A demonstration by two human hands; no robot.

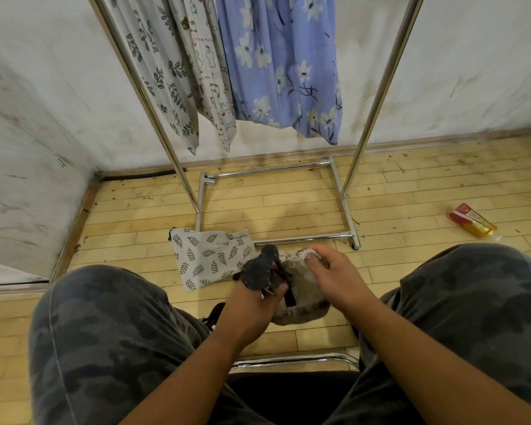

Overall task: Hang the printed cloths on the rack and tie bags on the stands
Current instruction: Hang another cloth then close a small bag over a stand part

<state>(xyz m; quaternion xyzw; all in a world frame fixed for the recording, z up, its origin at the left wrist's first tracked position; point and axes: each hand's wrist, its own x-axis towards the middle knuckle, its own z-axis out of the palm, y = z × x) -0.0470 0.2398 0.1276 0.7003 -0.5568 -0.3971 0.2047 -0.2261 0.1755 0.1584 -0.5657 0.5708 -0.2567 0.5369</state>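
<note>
Holds a small grey-beige fabric drawstring bag point(304, 302) between the knees, above the pale wooden plank floor point(120, 228). Grips its near side with the left hand point(252, 305), fingers curled, together with a dark grey felt patch edged in white stitches point(259, 268) that sticks up past the knuckles. Pinches the bag's gathered mouth and white cord point(299, 256) with the right hand point(334, 277), fingertips bent down onto it. Cannot tell how the left fingers lie under the bag, hidden by the hand's back and the felt; cannot make out the black strip beside the left thumb. Reaches both forearms forward from the lower edge, left wrist turned inward, right wrist bent down over the bag's top. Faces a chrome tube rack point(377, 96), top cut off, bearing a grey leaf-print cloth point(160, 72), a white animal-print cloth point(210, 78) and a blue floral cloth point(282, 62). Sits just short of a flat grey leaf-print bag point(209, 256) on the floor.
</note>
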